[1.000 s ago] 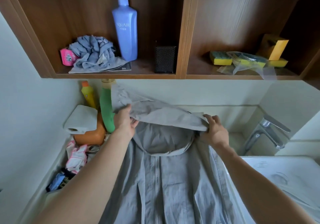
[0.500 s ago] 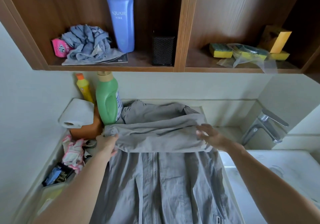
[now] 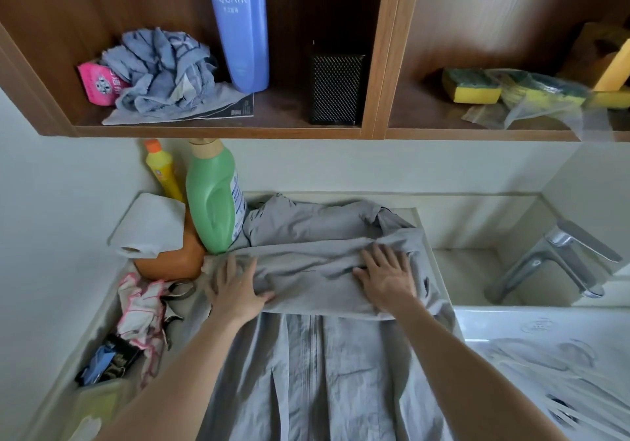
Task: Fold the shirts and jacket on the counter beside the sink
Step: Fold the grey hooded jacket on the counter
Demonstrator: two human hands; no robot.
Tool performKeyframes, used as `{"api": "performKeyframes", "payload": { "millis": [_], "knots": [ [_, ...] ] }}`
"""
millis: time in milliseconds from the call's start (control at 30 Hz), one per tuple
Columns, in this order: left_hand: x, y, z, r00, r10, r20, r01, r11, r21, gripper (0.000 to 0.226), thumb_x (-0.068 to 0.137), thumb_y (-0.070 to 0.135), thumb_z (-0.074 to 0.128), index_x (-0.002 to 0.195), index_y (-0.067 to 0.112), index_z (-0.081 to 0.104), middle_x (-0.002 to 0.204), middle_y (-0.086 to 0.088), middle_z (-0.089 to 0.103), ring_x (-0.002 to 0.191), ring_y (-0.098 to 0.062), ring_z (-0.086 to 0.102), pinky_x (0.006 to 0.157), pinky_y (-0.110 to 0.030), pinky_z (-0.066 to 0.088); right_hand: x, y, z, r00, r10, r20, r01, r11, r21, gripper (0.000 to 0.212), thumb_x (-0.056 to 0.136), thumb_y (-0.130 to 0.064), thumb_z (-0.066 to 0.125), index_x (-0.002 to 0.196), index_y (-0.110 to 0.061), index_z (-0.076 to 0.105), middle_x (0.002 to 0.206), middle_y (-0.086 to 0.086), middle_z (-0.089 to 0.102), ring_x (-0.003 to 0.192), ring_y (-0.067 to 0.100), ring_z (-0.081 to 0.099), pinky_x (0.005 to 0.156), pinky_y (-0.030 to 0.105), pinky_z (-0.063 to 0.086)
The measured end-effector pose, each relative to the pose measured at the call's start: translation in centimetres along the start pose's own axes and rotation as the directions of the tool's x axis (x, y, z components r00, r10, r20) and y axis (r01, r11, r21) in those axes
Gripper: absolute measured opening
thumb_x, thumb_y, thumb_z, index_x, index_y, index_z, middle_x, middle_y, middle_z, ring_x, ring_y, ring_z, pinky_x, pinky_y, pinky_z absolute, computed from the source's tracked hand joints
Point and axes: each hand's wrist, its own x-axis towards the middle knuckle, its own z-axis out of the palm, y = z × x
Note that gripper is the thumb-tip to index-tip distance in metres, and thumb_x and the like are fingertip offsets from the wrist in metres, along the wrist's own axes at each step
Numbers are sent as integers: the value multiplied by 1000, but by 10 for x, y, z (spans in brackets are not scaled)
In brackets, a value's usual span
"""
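Grey jacket (image 3: 306, 372) lies zip side up on the surface (image 3: 420, 217) beside the sink (image 3: 511, 324), its lower part running toward the person and out of view. The top section is doubled over the chest as a flat band (image 3: 306, 270) across the full width. Left hand (image 3: 235, 290) lies flat on the band's left end, fingers (image 3: 233, 266) straight and spread, gripping nothing. Right hand (image 3: 387, 280) is flat on the right end, palm down, fingers likewise straight, nothing held. More bunched grey fabric sits behind the band. Green bottle (image 3: 213, 202) touches the jacket's far left corner, with a yellow bottle (image 3: 163, 171) behind it. Paper roll (image 3: 150, 225) rests on an orange container (image 3: 170, 260). Pink-edged cloth (image 3: 143, 307) is near the left hand. Tap (image 3: 552, 260) stands to the right, apart from the jacket.
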Motion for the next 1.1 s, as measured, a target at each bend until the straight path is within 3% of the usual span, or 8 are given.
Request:
{"api": "performKeyframes", "payload": {
  "millis": [133,267,367,567,700,867,1000,1100],
  "knots": [
    [10,-7,28,994,16,112,-30,992,122,109,73,86,51,154,45,-8,164,-4,-24,152,-31,-17,118,-64,0,0,63,29,980,199,-28,-199,980,27,72,93,-70,1,157,-37,-2,167,-7,-7,153,17,-8,123,50,-5],
    [17,-9,43,993,-15,114,-2,988,152,102,74,93,28,154,43,-11,163,-4,-28,150,-33,-23,119,-60,-4,7,74,38,976,204,-77,-201,978,49,74,90,-74,-2,156,-41,1,167,-8,-4,153,16,-6,123,49,-3],
    [22,-7,41,987,1,160,-30,983,179,106,75,92,29,155,38,-14,162,-4,-30,150,-32,-24,119,-59,-2,9,71,36,975,215,-54,-212,976,49,75,90,-73,-1,157,-38,2,167,-6,-5,153,18,-7,122,52,-2],
    [23,-14,29,982,-13,189,-7,995,103,121,72,87,51,158,28,-11,160,1,-34,152,-27,-15,118,-63,13,14,14,25,981,12,-196,2,997,73,70,97,-67,1,158,-33,10,167,-2,1,154,20,-4,122,48,-7],
    [20,-19,18,973,-1,231,-38,985,165,124,68,90,51,158,30,-11,162,0,-31,153,-26,-11,118,-61,14,5,16,38,996,71,-46,-69,997,44,72,94,-69,-3,158,-35,-1,167,-4,-8,153,18,-10,123,49,-5],
    [4,-27,2,981,39,190,-47,998,40,130,69,69,74,154,38,-19,165,-7,-19,153,-33,-7,121,-56,13,21,13,-3,982,121,145,-115,992,-47,66,102,-54,28,157,-26,5,166,4,-5,153,27,-2,120,57,8],
    [-22,-39,-14,996,33,87,-34,999,3,114,82,34,75,158,27,-10,166,-10,-3,152,-35,9,117,-49,29,3,-43,-20,977,-165,-137,188,967,170,48,99,-31,45,146,-24,40,154,3,34,140,25,34,113,41,33],
    [-47,-50,-19,992,-80,98,79,997,14,96,85,15,68,157,15,5,151,-25,32,129,-39,50,98,-44,50,-20,-87,-14,901,-410,-143,430,889,161,43,100,-31,40,143,-28,45,151,1,39,137,26,38,113,40,32]
  ]
}}
